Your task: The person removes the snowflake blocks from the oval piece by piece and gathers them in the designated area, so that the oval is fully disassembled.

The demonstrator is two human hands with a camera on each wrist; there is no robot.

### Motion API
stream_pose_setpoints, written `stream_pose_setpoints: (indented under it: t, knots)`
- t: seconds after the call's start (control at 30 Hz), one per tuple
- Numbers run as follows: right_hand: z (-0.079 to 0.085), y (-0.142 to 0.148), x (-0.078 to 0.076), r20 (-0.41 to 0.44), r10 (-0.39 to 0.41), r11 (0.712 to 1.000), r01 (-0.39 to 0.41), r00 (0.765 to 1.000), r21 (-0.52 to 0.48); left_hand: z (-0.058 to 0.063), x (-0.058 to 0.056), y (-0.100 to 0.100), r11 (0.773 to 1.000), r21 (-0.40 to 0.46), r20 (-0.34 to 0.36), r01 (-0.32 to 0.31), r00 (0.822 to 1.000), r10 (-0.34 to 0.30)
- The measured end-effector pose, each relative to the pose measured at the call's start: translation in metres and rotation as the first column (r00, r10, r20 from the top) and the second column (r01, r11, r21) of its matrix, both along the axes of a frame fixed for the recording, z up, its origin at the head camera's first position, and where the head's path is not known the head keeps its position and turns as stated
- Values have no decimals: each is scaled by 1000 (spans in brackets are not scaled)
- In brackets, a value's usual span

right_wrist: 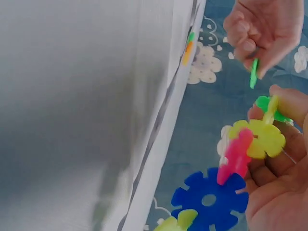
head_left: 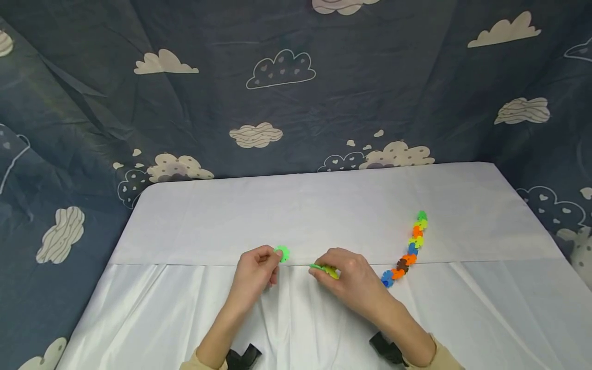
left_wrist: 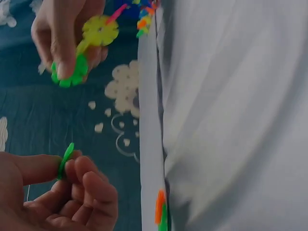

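Observation:
Between its thumb and fingertips, my left hand (head_left: 253, 272) pinches a green notched disc (head_left: 283, 253), seen nearly edge-on in the left wrist view. My right hand (head_left: 352, 277) grips the end of a chain of interlocked discs, its thumb on a green disc (left_wrist: 72, 72). Joined after that are yellow discs (right_wrist: 260, 138), a pink disc (right_wrist: 237, 156) and a blue disc (right_wrist: 210, 199). A multicoloured row of linked discs (head_left: 413, 248) lies on the table right of this hand. Whether it joins the held chain is hidden behind the hand.
A white cloth with folds covers the table (head_left: 194, 221). Small orange and green pieces (left_wrist: 160, 211) show low in the left wrist view. Behind the table hangs a dark curtain (head_left: 208, 103) with cloud prints. Black straps (head_left: 243, 358) sit by the wrists.

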State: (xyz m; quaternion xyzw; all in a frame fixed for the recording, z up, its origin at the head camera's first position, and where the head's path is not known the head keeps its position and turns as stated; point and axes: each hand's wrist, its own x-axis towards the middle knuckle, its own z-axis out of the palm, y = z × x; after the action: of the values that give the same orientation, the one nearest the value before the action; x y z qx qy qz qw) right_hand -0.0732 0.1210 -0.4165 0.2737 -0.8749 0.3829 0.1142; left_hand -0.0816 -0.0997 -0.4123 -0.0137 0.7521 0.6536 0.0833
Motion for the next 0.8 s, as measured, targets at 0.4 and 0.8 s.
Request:
stream_pose_setpoints:
  t: [0.4, 0.8]
  knots:
    - [4, 8, -3, 189, 115, 993, -118, 975, 5, 3, -18, -54, 892, -448, 16, 53, 999, -52]
    - [4, 11, -4, 219, 133, 989, -145, 967, 39, -1, -27, -85, 859, -507, 43, 74, 997, -60]
